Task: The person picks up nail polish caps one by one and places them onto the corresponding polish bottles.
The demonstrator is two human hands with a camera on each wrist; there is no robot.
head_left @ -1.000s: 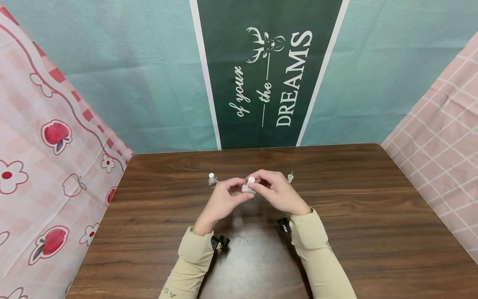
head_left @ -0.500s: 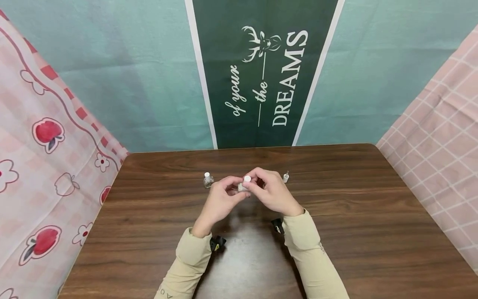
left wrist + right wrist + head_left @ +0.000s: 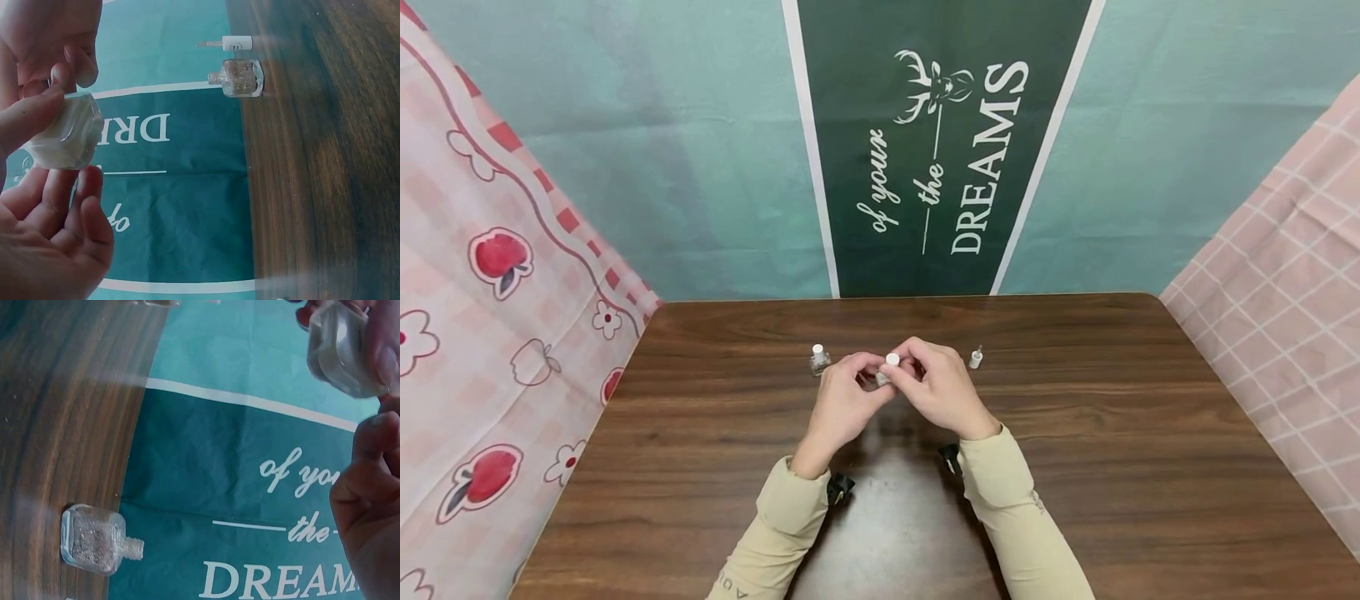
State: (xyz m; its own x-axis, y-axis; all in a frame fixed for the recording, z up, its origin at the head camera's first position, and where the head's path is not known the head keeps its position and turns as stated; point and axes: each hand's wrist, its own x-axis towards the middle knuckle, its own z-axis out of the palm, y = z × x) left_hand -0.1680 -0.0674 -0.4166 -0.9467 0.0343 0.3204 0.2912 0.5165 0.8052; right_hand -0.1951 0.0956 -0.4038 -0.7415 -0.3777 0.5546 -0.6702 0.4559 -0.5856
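Milky-white contents show through the bottle (image 3: 74,137), a small, clear-walled, bevelled thing with glossy edges, held above the counter (image 3: 1112,467). Left hand (image 3: 842,402) grasps its glass body; right hand (image 3: 945,385) pinches the white cap (image 3: 892,360) on top. Smooth glass could slip under a hard twist if the left grip is slack — and tipping it with that cap loose might spill it; how tightly it sits, I cannot tell. Beyond the bottle, a capless glittery jar (image 3: 92,542) could topple if knocked.

Curtained workspace; printed hangings (image 3: 700,167); wood-grain table (image 3: 1150,467)
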